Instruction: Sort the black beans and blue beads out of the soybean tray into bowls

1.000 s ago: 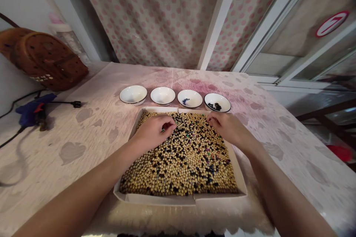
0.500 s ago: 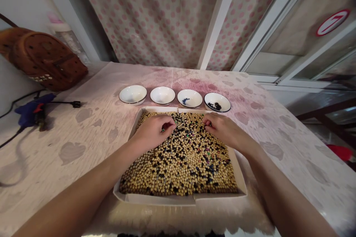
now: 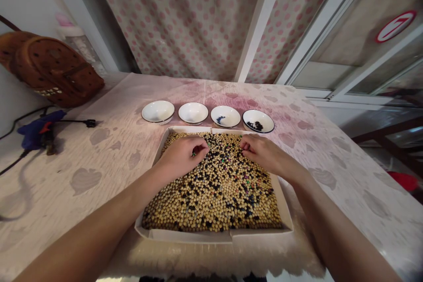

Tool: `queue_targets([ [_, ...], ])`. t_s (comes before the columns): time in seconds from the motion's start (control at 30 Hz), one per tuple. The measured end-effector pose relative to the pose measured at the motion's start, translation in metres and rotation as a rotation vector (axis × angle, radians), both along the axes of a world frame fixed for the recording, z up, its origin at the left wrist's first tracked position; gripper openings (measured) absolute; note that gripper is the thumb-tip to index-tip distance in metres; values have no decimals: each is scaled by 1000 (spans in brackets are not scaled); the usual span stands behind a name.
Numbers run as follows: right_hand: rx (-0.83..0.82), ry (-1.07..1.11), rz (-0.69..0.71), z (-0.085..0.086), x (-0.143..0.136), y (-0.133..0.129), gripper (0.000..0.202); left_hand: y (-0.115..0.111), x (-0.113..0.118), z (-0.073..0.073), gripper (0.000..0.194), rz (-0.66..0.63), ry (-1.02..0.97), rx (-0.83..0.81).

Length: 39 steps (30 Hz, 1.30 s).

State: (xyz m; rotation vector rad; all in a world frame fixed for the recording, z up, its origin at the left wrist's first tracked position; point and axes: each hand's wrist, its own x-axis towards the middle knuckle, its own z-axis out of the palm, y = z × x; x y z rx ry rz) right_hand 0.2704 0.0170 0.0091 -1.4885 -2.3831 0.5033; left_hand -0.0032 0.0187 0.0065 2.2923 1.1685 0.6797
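A shallow white cardboard box (image 3: pixel 287 202) is filled with small round pale-yellow beads (image 3: pixel 205 211), mixed with many black ones and a few green, purple and blue ones. Over the far left part of the beads, my left hand (image 3: pixel 183 155) is closed, thumb and forefinger curled towards each other. My right hand (image 3: pixel 262 152) is at the far right part, its thumb and fingertips pinched together low over the beads. Whatever either hand holds is too small or hidden to make out.
Behind the box stand several white dark-rimmed bowls in a row. The rightmost bowl (image 3: pixel 267 119) holds black beads, and its neighbour (image 3: pixel 233 114) holds a few blue ones. To the left lie a blue glue gun (image 3: pixel 39 130) with its cable and a brown backpack (image 3: pixel 62 70).
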Motion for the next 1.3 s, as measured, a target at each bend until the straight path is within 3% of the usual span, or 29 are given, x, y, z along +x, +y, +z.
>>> queue_targets([
  [0.23, 2, -33, -5, 1, 0, 1, 13, 0, 0, -1, 13, -3, -3, 4],
  [0.53, 41, 86, -30, -4, 3, 5, 18, 0, 0, -1, 13, -4, -3, 14],
  [0.6, -4, 202, -66, -2, 3, 7, 18, 1, 0, -2, 13, -8, 2, 17],
  [0.77, -293, 657, -122, 5, 7, 11, 20, 1, 0, -2, 13, -1, 12, 19],
  [0.9, -356, 881, -189, 1, 15, 18, 23, 0, 1, -2, 13, 10, 12, 4],
  [1.0, -168, 808, -312, -6, 22, 26, 22, -1, 0, -2, 13, 9, 1, -2],
  [1.13, 223, 450, -522, -17, 33, 36, 20, -1, 0, -2, 13, 4, -7, 10],
  [1.3, 350, 213, -589, -24, 43, 40, 23, -1, -1, -2, 13, -1, -12, 19],
])
